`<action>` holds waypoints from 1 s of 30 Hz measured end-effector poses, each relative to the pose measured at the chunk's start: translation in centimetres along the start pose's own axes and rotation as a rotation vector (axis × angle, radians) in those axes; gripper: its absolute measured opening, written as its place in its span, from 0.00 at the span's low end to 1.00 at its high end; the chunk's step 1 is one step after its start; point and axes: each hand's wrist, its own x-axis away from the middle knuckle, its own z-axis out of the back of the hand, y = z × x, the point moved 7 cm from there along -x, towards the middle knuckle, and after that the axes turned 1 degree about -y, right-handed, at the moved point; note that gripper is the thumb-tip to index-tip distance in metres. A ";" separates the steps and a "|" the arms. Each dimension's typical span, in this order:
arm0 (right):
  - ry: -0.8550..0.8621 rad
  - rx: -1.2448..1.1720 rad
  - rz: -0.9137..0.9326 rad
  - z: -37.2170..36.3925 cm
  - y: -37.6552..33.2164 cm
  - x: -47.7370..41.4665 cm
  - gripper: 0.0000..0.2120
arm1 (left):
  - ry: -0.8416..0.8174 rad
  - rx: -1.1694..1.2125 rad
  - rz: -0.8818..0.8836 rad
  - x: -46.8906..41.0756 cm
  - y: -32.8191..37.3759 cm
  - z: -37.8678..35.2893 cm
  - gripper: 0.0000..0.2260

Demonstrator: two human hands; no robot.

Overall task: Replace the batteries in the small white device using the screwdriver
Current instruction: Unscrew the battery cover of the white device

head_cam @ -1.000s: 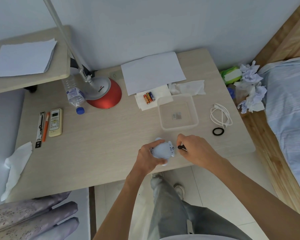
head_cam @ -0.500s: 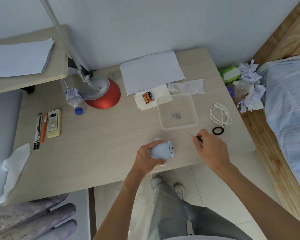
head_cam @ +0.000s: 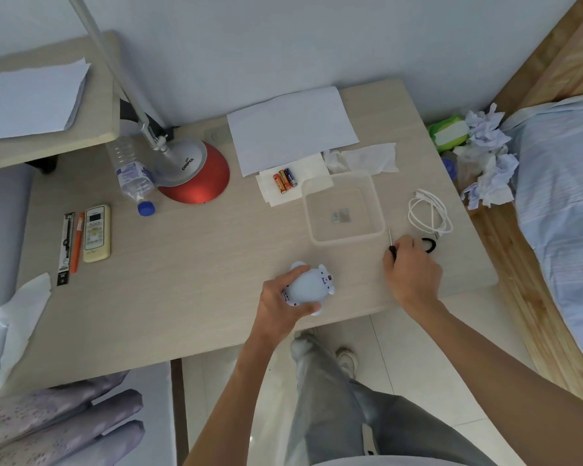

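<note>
Low centre of the frame, the left hand (head_cam: 280,297) wraps its fingers around the small rounded white plastic device (head_cam: 308,285) on the pale wooden worktop (head_cam: 189,264). Right of it, the right hand (head_cam: 413,274) seems to pinch the thin black-handled metal screwdriver (head_cam: 391,245) beside the clear plastic tray (head_cam: 379,210).

A red lamp (head_cam: 196,176), remote (head_cam: 96,233) and cable (head_cam: 429,211) sit apart.

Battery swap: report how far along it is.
Done: nothing I can confirm; whether the cover screw is out cannot be seen. In hand: left hand holds the device, right hand holds the screwdriver away from it. Left: the batteries lie unused on a tissue.
</note>
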 end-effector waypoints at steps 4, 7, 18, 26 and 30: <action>0.061 -0.120 0.017 1.3 -0.1 2.7 0.09 | 0.009 -0.076 -0.055 -0.3 0.1 0.9 0.35; -0.025 -0.266 0.284 1.3 -2.4 7.0 0.14 | 0.025 -0.131 -0.054 -0.5 -0.4 1.8 0.35; -0.543 -0.645 0.521 -1.7 -11.5 6.7 0.29 | -0.004 -0.522 -0.177 1.1 2.1 2.0 0.33; -0.595 -0.629 0.536 -2.2 -11.7 5.7 0.27 | -0.297 -0.882 -0.335 0.3 3.9 2.9 0.29; -0.613 -0.610 0.519 -2.5 -11.7 5.5 0.30 | -0.373 -0.963 -0.368 -0.5 4.0 2.8 0.33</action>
